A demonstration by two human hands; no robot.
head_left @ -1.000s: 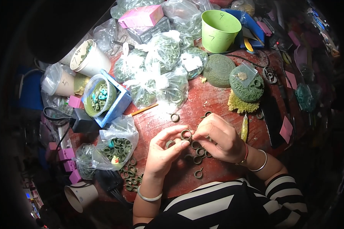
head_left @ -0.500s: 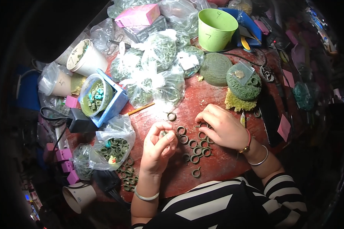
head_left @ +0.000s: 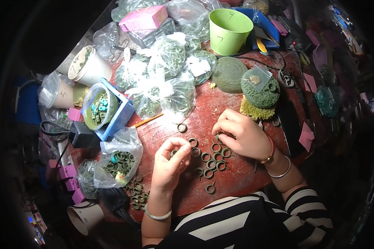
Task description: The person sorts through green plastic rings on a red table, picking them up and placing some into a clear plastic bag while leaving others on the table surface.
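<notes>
Matte green rings (head_left: 215,161) being handled over a scuffed red tabletop (head_left: 245,178)

At the centre of the frame, a partly hidden ring (head_left: 173,154) is being held among the curled fingers of the left hand (head_left: 167,163). Right of centre, a small green piece (head_left: 217,137) is being met by the fingertips of the right hand (head_left: 245,136); whether it is being pinched or only touched cannot be told. Between and below the hands, the round, hollow rings are being seen loosely clustered, some thin-stemmed. Room on the left is being bounded by a crinkled clear bag (head_left: 131,141), and at upper right by a rough, spongy green pad (head_left: 259,95) and a smoother round one (head_left: 228,75). Bare surface is being left between the cluster and the striped clothing (head_left: 220,226) along the lower edge.
</notes>
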